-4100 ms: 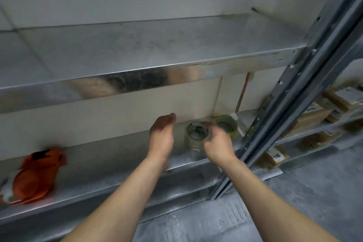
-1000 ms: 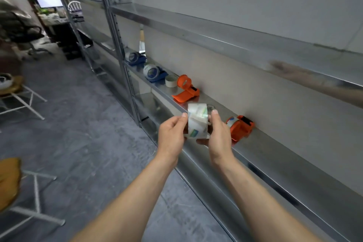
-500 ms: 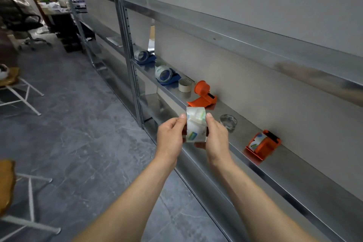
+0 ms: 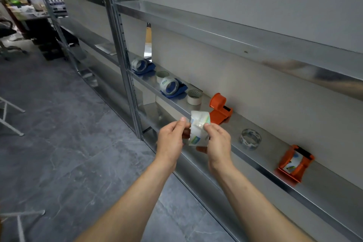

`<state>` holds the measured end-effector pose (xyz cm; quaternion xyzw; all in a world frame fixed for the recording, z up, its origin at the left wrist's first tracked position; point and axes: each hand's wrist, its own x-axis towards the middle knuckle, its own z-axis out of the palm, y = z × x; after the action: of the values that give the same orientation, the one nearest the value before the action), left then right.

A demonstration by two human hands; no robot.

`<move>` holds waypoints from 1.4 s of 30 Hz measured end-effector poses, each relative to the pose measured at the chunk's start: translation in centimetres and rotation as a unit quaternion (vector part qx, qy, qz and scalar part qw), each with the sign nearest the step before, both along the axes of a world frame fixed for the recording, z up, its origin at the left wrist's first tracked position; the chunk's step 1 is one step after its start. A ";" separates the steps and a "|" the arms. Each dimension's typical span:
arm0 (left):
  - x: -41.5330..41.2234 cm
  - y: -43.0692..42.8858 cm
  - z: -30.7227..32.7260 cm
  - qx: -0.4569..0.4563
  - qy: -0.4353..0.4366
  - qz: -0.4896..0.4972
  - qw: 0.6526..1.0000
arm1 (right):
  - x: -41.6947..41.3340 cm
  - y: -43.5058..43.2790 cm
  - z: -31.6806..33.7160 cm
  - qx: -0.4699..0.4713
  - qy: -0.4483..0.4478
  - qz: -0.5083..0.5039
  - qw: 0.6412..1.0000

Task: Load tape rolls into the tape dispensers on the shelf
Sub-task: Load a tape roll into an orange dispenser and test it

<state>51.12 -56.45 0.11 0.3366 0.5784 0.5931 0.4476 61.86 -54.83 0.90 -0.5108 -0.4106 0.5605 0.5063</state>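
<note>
Both hands, left hand (image 4: pixel 170 141) and right hand (image 4: pixel 218 144), pinch a clear printed tape roll (image 4: pixel 198 130) before the steel shelf (image 4: pixel 255 165). Three dispensers look loaded; the empty orange plastic dispenser (image 4: pixel 220 109) waits.

Tape dispensers and tape rolls on the metal shelf (image 4: pixel 245 155), counted.

Four tape dispensers stand along the shelf: two blue ones, the blue dispenser by the upright (image 4: pixel 142 66) and the second blue dispenser (image 4: pixel 172 87), each carrying a roll, and two orange ones, the empty orange dispenser (image 4: pixel 220 109) and the loaded orange dispenser (image 4: pixel 294 163) nearest the right end. Three loose rolls lie on the shelf: a white roll (image 4: pixel 162 75) at the back, a beige roll (image 4: pixel 194 96), and a clear roll (image 4: pixel 250 139). One more roll, the held tape roll (image 4: pixel 198 130), sits between two hands, the left hand (image 4: pixel 170 141) and the right hand (image 4: pixel 219 143).
</note>
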 end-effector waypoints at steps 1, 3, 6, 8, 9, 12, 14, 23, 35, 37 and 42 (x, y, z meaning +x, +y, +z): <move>-0.5 0.7 -0.2 -0.006 0.001 0.002 1.000 | -0.4 0.8 -0.3 -0.003 0.002 -0.010 1.000; -1.3 2.2 -0.5 -0.014 -0.006 0.014 1.000 | -1.1 2.5 -1.0 -0.003 0.006 -0.037 0.999; -2.2 4.9 -0.8 -0.021 -0.006 0.015 1.000 | -1.8 5.2 -2.0 -0.001 0.003 -0.075 0.997; -2.3 7.0 -1.0 -0.024 -0.001 0.009 1.000 | -1.6 7.1 -2.6 0.000 0.016 -0.092 0.996; -2.2 8.1 -1.1 -0.027 0.001 0.006 1.000 | -1.4 8.1 -2.9 0.003 0.021 -0.102 0.995; -1.9 11.4 -0.9 -0.034 0.017 -0.015 0.999 | -0.5 11.1 -3.4 0.010 0.034 -0.143 0.989; -1.6 13.6 -0.8 -0.038 0.022 -0.024 0.999 | 0.1 13.1 -3.6 0.010 0.048 -0.173 0.984; 0.8 21.3 -0.3 -0.029 0.022 -0.070 0.997 | 2.6 19.2 -4.1 0.020 0.026 -0.270 0.962; 1.5 28.1 -2.1 -0.056 0.036 -0.159 0.985 | 3.0 21.8 -5.1 -0.053 -0.012 -0.366 0.929; 1.1 29.5 -2.4 -0.067 0.039 -0.184 0.980 | 2.2 22.3 -5.2 -0.060 -0.014 -0.387 0.920; -0.1 32.6 -3.4 -0.081 0.054 -0.252 0.963 | 0.1 23.8 -6.6 -0.077 -0.023 -0.445 0.892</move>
<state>51.04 -23.85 -3.31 0.4660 0.5444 0.3934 0.5760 61.96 -31.00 -5.67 -0.6899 -0.1074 0.2942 0.6526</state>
